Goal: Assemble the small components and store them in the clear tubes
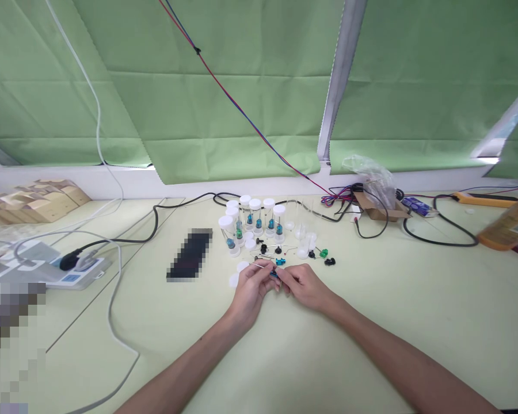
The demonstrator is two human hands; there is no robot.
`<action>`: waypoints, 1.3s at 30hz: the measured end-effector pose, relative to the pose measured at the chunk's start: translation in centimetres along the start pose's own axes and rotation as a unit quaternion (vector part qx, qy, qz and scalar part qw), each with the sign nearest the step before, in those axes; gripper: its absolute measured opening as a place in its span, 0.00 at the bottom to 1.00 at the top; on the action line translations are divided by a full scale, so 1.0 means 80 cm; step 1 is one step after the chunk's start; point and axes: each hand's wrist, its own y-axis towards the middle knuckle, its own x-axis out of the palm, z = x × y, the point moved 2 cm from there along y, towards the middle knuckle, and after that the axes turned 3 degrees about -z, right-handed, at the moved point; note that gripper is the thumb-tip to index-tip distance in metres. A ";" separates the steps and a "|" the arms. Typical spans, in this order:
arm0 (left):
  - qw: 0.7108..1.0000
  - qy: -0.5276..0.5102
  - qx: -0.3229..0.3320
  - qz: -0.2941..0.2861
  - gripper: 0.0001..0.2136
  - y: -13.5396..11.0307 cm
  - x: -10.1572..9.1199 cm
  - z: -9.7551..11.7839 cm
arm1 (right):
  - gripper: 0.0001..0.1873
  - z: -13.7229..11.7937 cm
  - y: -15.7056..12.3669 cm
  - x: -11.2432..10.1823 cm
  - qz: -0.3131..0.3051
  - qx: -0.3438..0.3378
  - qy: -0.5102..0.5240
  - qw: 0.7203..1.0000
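Over the table in front of me, my left hand (251,290) and my right hand (308,286) meet at the fingertips. Between them they pinch a small dark-blue part (274,274), mostly covered by the fingers. A thin metal rod (258,265) sticks out leftward above my left hand. Just beyond my fingers lie a bright blue fitting (280,261), black fittings (330,261), a green fitting (323,253) and loose thin rods. White round caps (243,267) lie by my left hand. Behind stand several clear tubes with white caps (279,210), holding blue or green fittings and rods.
Clear tubes without caps (300,224) stand at the back. A dark pixelated rectangle (190,255) lies to the left, near a power strip (80,276) and cables. To the right are a cardboard box (382,213), a black cable (440,238) and an orange bottle (511,224).
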 end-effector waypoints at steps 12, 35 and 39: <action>1.000 0.001 0.001 0.008 0.05 0.000 -0.004 -0.002 | 0.27 0.002 0.000 0.000 -0.002 -0.005 -0.036 0.999; 1.000 -0.008 -0.002 0.004 0.07 -0.003 0.004 0.002 | 0.33 0.000 0.001 0.000 0.002 0.015 0.005 1.000; 1.000 -0.011 -0.001 0.011 0.07 -0.003 0.004 0.002 | 0.31 0.000 0.001 0.000 0.001 0.011 -0.007 1.000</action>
